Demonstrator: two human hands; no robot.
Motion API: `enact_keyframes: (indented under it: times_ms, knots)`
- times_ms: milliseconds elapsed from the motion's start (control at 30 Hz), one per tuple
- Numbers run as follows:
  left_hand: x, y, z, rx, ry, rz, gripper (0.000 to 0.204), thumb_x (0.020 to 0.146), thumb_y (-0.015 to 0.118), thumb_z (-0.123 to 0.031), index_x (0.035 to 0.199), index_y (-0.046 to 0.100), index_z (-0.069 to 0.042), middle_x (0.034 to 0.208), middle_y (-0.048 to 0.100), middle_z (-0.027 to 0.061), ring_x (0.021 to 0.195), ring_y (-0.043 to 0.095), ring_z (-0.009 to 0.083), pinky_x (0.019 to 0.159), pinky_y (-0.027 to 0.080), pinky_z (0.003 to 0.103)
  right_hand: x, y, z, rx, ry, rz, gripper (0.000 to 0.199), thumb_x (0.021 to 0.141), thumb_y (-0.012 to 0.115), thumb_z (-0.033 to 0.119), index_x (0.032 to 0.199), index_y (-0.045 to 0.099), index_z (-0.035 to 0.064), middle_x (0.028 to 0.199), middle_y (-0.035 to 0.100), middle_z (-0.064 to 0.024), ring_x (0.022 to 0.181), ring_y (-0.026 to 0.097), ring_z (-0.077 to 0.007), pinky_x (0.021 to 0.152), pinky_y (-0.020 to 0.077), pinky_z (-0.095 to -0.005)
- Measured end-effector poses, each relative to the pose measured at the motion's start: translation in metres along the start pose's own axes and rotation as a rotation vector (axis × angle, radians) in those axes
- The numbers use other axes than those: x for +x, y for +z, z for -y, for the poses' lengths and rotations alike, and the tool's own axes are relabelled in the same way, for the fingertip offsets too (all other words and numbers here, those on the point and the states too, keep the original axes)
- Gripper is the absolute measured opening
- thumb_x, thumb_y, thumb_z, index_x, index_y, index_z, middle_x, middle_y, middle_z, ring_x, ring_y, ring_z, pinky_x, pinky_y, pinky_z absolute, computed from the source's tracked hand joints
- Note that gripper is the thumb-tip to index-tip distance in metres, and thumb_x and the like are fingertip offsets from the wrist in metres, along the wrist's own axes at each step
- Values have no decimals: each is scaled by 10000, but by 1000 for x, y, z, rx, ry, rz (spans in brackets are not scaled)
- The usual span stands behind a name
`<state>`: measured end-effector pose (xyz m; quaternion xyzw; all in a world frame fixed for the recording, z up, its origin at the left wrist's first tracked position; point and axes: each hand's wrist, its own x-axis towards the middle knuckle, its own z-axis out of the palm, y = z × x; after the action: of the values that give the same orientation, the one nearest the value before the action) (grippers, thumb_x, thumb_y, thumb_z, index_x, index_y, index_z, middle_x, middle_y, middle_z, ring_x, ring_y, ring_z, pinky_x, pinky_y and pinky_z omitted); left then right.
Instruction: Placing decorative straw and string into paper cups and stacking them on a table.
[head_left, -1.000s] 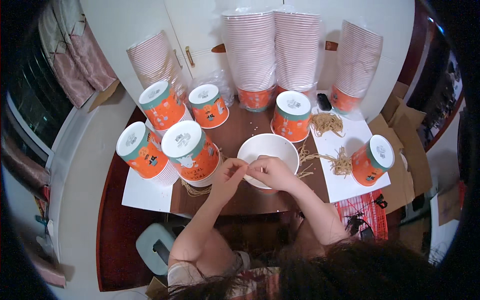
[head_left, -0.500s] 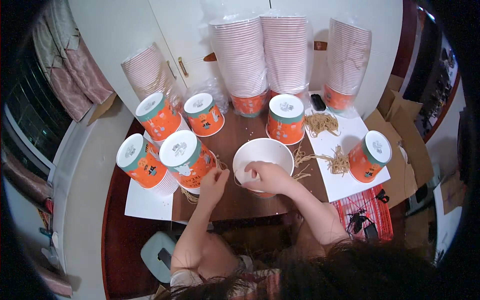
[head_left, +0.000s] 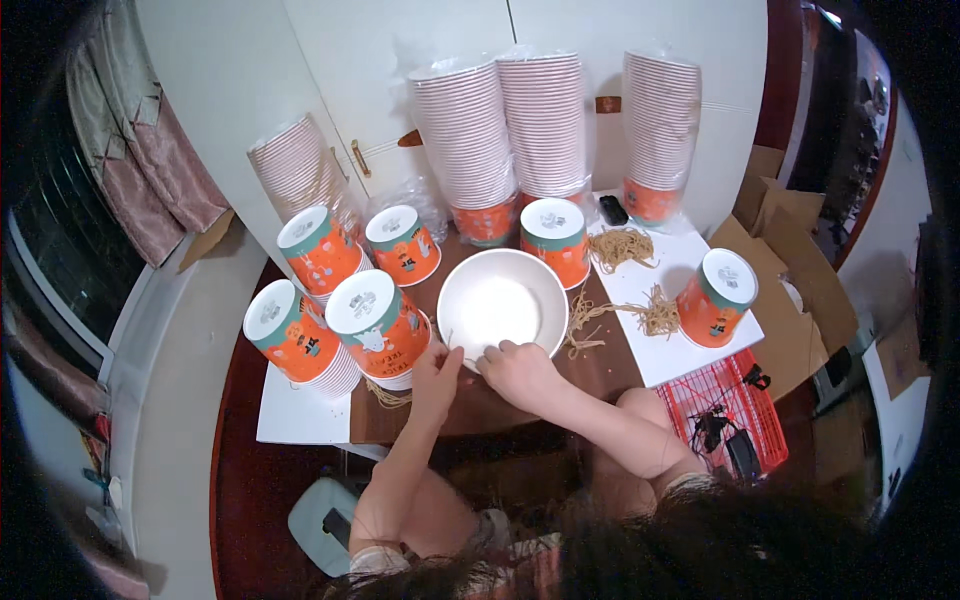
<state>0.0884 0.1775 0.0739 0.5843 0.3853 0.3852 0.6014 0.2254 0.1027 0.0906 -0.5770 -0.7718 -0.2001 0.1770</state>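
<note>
A white paper bowl [head_left: 541, 276] stands open side up in the middle of the brown table [head_left: 480, 405]. My left hand [head_left: 434, 372] is at the bowl's near left rim with its fingers curled against it. My right hand [head_left: 517, 372] lies on the near rim, fingertips pinching the edge. Whether a thin band is between my fingers I cannot make out. A stack of orange bowls with a white top [head_left: 378, 322] sits just left of my left hand. Loose tan rubber bands [head_left: 583, 322] lie right of the bowl.
More orange bowl stacks [head_left: 290, 338] [head_left: 555, 240] [head_left: 716, 296] ring the table. Tall wrapped stacks [head_left: 465, 140] line the wall behind. Rubber band piles [head_left: 620, 246] lie on white sheets [head_left: 700, 350]. A red wire basket [head_left: 725, 420] and cardboard boxes [head_left: 790, 260] are at the right.
Both hands have drawn back from over the bowl to its near rim and moved slightly apart. The view has tilted a little.
</note>
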Motion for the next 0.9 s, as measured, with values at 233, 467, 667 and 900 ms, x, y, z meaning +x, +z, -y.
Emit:
enact_keyframes:
  times_ms: [233,467,667,900]
  knots:
    - [-84,-9,12,278,118,-46,211,834,527,-141,682,474,-5,589,533,44,517,508,78,469,415,202,-56,-33,47,186,-77,150,103,662,579,186,708,542,101,640,550,-25,564,583,-183,454,464,-314]
    - [-145,-8,-14,1097,178,-252,279,779,524,-270,692,527,-4,640,553,169,593,520,338,560,420,396,-91,-26,36,246,-229,195,423,636,626,388,893,535,65,712,553,-53,647,573,-219,557,469,-327]
    - [-124,-34,38,256,196,-351,221,823,492,-136,658,452,6,558,500,59,519,483,119,486,378,279,-72,-53,-39,123,-339,-97,398,712,544,462,842,503,88,672,502,-59,540,550,-229,461,442,-338]
    - [-158,-36,22,136,280,-230,128,792,505,-33,674,459,-10,555,457,8,488,442,64,428,361,200,-96,-47,-123,-97,21,-19,240,834,443,329,793,550,119,615,557,-55,537,570,-253,453,446,-370]
